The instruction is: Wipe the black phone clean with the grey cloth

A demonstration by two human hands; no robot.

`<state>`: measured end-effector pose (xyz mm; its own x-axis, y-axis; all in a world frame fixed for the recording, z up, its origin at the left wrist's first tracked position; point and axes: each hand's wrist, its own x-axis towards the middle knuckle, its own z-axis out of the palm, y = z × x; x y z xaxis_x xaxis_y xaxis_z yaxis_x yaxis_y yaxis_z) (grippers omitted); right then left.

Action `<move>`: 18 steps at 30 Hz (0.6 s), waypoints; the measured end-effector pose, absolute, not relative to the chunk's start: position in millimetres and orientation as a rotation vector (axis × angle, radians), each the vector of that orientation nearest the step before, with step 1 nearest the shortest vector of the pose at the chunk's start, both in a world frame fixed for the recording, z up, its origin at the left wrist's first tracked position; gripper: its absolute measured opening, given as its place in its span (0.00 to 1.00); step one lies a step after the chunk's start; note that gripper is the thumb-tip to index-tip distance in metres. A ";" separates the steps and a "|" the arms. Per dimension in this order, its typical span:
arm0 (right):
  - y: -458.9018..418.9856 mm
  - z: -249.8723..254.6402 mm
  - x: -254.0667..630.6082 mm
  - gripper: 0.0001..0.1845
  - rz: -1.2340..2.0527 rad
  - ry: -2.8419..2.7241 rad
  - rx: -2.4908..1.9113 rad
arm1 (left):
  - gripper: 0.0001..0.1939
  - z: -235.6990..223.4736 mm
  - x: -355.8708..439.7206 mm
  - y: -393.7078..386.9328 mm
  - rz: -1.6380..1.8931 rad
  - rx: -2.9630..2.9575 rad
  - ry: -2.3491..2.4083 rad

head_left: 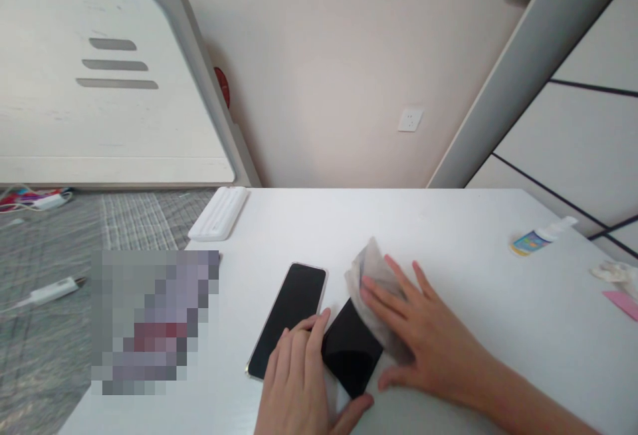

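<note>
A flat, glossy black phone-like device [351, 350] lies at a slant on the white table. My left hand [299, 375] steadies it, with the fingers along its left side and the thumb at its lower corner. Over the device's upper right part, my right hand [423, 335] presses a thin greyish-white cloth or wipe [366, 272], its fingers stretched across the material. That end of the device is hidden under cloth and hand. Just left of it lies a black-screened phone [292, 315] with a clear rim, its lower edge close to my left fingers.
A small spray bottle [533, 241] lies at the table's right, near a pink item [622, 303] and crumpled white material [615, 272]. A white rectangular case [219, 214] sits at the far left corner. A blurred-out object [164, 322] is on the left edge, beside grey checked bedding [134, 219].
</note>
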<state>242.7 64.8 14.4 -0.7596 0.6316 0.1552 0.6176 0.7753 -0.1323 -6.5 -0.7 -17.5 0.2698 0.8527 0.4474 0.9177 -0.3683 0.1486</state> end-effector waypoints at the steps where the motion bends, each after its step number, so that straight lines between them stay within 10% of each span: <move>1: 63.8 14.2 241.8 0.46 0.121 -2.819 -0.869 | 0.49 -18.1 -6.2 -0.9 -0.696 -2.389 -1.664; 18: 61.3 17.2 274.1 0.57 0.142 -2.798 -1.054 | 0.51 -26.4 -12.8 -1.4 -0.605 -2.374 -1.651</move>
<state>274.1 61.3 17.2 -0.7425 0.6616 0.1054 0.6475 0.7490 -0.1401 -12.8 -1.4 -26.4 0.2973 0.8523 0.4304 0.9285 -0.3631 0.0776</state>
